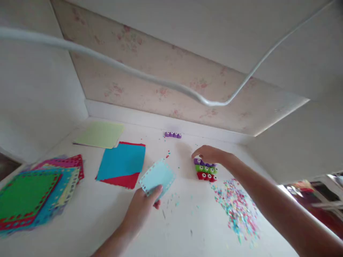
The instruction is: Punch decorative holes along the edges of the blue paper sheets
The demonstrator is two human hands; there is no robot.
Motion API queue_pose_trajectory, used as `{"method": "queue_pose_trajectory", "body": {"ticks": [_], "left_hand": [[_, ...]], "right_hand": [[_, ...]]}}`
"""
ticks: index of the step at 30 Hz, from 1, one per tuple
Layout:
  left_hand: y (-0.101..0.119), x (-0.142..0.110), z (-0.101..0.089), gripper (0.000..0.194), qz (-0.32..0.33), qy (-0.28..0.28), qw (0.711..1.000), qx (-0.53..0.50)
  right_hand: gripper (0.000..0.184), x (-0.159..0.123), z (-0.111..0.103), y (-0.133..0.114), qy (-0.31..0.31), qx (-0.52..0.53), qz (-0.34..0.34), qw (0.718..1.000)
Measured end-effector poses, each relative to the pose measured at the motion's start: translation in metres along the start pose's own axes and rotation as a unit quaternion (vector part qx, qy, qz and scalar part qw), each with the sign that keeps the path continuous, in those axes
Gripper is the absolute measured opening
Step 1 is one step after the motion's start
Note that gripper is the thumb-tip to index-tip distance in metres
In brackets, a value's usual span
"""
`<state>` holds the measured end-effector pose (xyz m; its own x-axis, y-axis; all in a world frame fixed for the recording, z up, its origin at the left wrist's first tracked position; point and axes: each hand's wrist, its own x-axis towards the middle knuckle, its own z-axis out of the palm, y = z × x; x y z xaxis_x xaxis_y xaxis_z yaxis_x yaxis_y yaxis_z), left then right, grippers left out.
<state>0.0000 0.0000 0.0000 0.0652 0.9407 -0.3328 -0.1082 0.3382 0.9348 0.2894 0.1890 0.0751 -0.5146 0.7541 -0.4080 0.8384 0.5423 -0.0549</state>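
My left hand (pixel 150 200) pinches a light blue paper sheet (pixel 158 176) at its near edge, thumb on top. Small holes are punched along the sheet's borders. To the right, several small blocks that look like craft punches stand in rows: purple punches (pixel 198 161), green punches (pixel 206 169) and red punches (pixel 207 176), each with a white round top. Just above the purple row is my right hand (pixel 210 154), fingers bent and a little apart, with nothing visible between them. Whether its fingertips touch a purple punch is hard to make out.
Another purple row (pixel 173 134) stands by the wall. Punched colored sheets (pixel 32 194) are stacked at left, near blue and red paper (pixel 122 162) and pale green paper (pixel 100 134). Confetti (pixel 237 207) lies piled at right. A white cable (pixel 160 82) hangs across the view.
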Motion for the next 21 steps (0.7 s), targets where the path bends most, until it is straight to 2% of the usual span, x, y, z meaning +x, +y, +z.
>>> {"method": "queue_pose_trajectory", "body": {"ticks": [3,5,9,12,17,21], "left_hand": [[0.001,-0.002,0.001,0.036,0.001,0.011,1.000,-0.001],[0.002,-0.003,0.002,0.035,-0.001,0.018,1.000,-0.004],[0.003,-0.001,0.001,0.034,-0.009,0.031,0.999,-0.021],[0.004,0.001,0.000,0.037,-0.016,0.043,0.997,-0.055],[0.004,0.001,0.001,0.045,-0.019,0.027,0.995,-0.094],[0.007,-0.002,0.002,0.046,-0.009,0.033,0.995,-0.095]], "right_hand": [[0.043,0.024,-0.013,-0.007,0.120,0.017,0.070,0.990],[0.043,0.046,-0.017,-0.012,0.170,0.028,0.103,0.980],[0.049,0.094,-0.009,-0.022,0.207,0.064,0.141,0.966],[0.041,0.112,0.000,-0.026,0.204,0.102,0.163,0.960],[0.021,0.100,0.007,-0.026,0.229,0.175,0.190,0.938],[0.026,0.069,0.014,-0.044,0.287,0.264,0.201,0.899]]}}
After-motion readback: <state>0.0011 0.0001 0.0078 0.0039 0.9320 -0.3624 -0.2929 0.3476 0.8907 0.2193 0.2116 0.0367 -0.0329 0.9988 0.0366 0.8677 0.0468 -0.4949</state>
